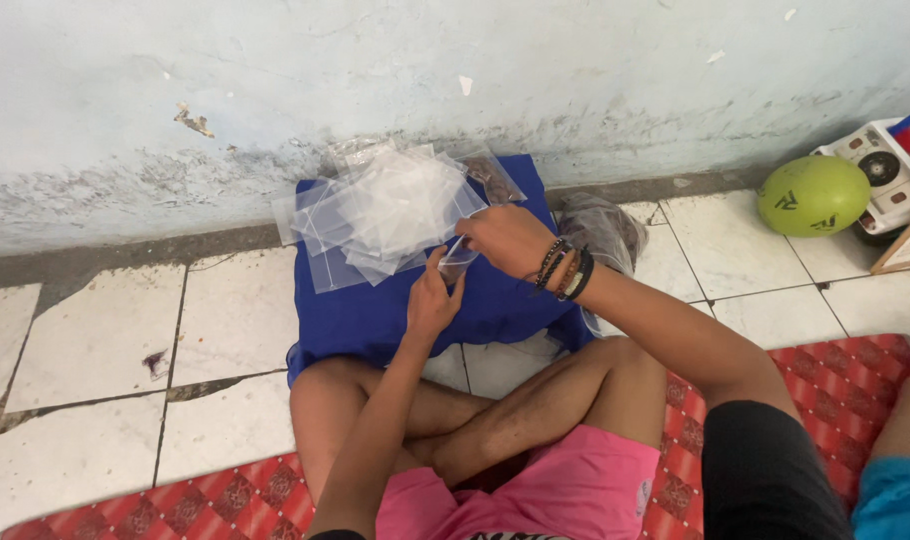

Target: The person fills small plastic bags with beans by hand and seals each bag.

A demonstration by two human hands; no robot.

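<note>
- Far left: cracked white floor tiles below a scuffed pale wall, with a small dark stain on one tile.
- Along the bottom: red patterned mat under crossed bare legs and pink shorts.
- Centre: blue cloth bundle set against the wall, topped by a loose heap of clear plastic bags, overlapping and slightly spilling leftward.
- Left hand: raised in front of the bundle, fingers curled and pinching the lower end of a small clear bag.
- Right hand: just above and right of the left, fingers closed on the upper end of that same small clear bag; beaded bracelets on the wrist, black sleeve at the upper arm.
- Small clear bag: held between both hands, just in front of the heap, over the blue cloth.
- Right of the bundle: crumpled grey plastic bag on the tiles.
- Far right: green balloon beside a white toy car; another person's knee in blue shorts at the corner.
</note>
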